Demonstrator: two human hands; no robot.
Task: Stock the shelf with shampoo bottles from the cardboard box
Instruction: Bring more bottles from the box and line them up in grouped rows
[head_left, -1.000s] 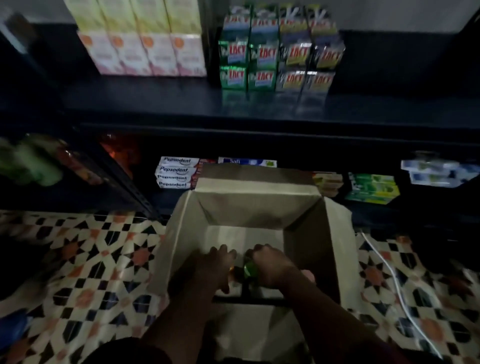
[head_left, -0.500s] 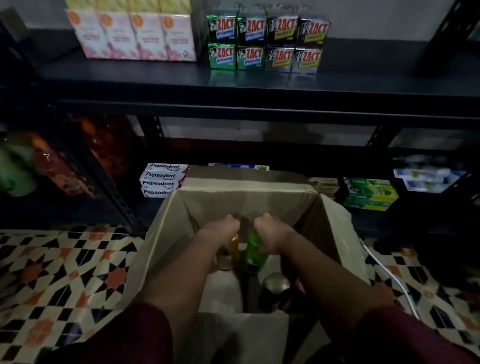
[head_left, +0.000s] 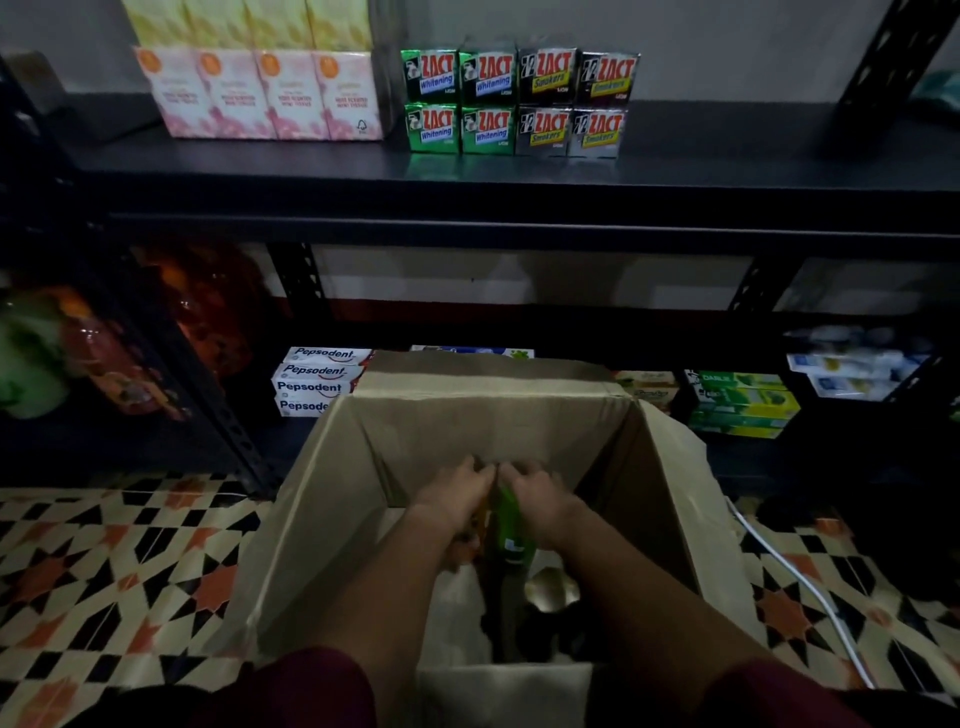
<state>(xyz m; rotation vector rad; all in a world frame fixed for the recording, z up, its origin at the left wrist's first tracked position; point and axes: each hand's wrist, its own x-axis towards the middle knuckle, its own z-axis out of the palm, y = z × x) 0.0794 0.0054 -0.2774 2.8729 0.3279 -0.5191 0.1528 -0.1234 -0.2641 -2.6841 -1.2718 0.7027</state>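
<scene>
An open cardboard box (head_left: 322, 499) stands on the tiled floor in front of a black shelf unit (head_left: 519, 182). Both my hands are inside it, side by side above the box floor. My left hand (head_left: 457, 493) grips the top of an orange bottle (head_left: 480, 522), mostly hidden under the hand. My right hand (head_left: 537, 496) grips the top of a green shampoo bottle (head_left: 511, 530) that hangs upright below it. Another bottle with a rounded pale cap (head_left: 550, 592) stands lower in the box.
On the upper shelf stand pink tissue boxes (head_left: 260, 93) and Zact toothpaste boxes (head_left: 519, 101). The lower shelf holds Pepsodent boxes (head_left: 319, 382) and green boxes (head_left: 743, 402). Orange and green bottles (head_left: 104, 353) sit at left. A white cable (head_left: 800, 587) crosses the tiles at right.
Both hands have risen from the bottom of the box, lifting the green and orange bottles with them. The camera has tilted upward, showing more of the upper shelf.
</scene>
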